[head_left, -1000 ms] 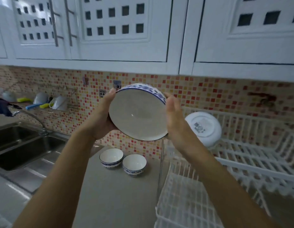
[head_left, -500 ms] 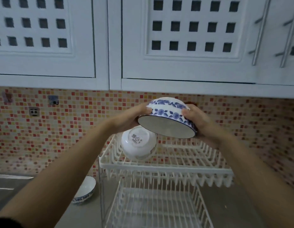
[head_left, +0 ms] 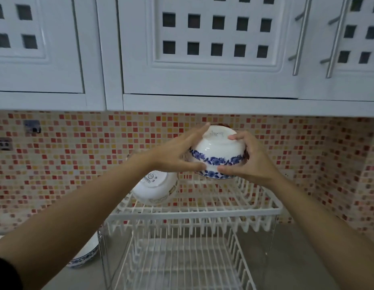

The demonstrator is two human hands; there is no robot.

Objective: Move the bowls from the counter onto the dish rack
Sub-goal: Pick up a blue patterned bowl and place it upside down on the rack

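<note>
Both hands hold a white bowl with a blue flower band, turned upside down, just above the back of the white wire dish rack's upper tier. My left hand grips its left side and my right hand its right side. A second white bowl leans upside down on the upper tier at the left. On the counter left of the rack, another blue-patterned bowl shows partly behind my left forearm.
The rack's lower tier holds nothing. White wall cabinets hang close above the rack. A red and orange mosaic backsplash with a socket lies behind. Grey counter runs right of the rack.
The bowl has been carried right from over the counter to the rack and flipped from facing me to fully upside down. It sits lower and farther back over the upper tier.
</note>
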